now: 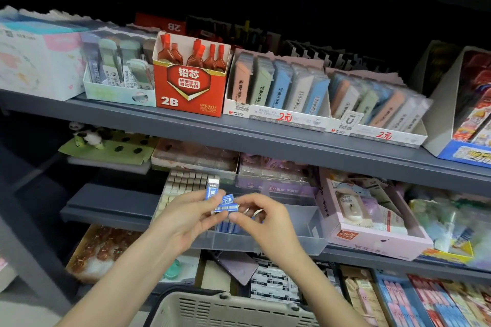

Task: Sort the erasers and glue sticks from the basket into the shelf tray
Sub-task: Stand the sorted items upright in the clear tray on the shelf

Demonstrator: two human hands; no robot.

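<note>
Erasers (220, 199), blue, clasped in left hand (186, 218) above clear tray (305, 220); right hand (265, 218) at their three o'clock, pinching the lowest; basket (225, 310) at six o'clock.

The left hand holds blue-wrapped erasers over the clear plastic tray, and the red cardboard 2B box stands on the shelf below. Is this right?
No: the head view shows the red cardboard 2B box on the shelf above the clear plastic tray.

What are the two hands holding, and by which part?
The left hand grips several blue erasers by their lower ends. The right hand is at one eraser's end; whether it pinches cannot be told.
</note>
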